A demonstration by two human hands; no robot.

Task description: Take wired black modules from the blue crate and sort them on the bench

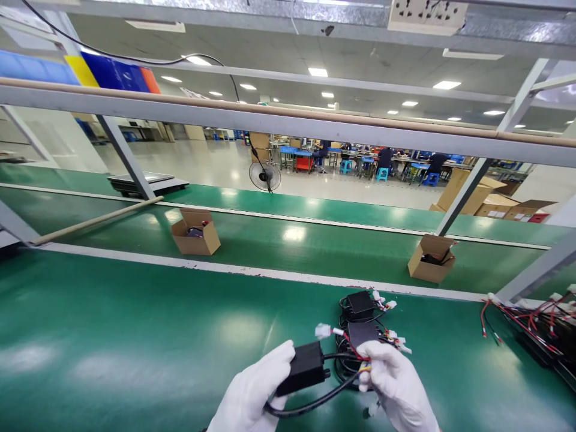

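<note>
In a white glove, my left hand (258,390) is closed around a small black electronics box (305,367) with thick black cables coming out of it. My right hand (393,381), also gloved, pinches the cable ends (365,363), where thin red and yellow wires show. A white plug connector (323,331) sticks out on a red wire to the left of the right fingers. Just beyond that hand lie similar black boxes (360,305) with coiled cables and white connectors, partly hidden behind the hands and cables.
Past the green bench (135,336), a green conveyor belt (315,243) carries two open cardboard boxes, one at left (197,237) and one at right (431,264). A heap of wired parts (546,330) lies at the right edge. Metal posts and a rail (288,129) cross in front.
</note>
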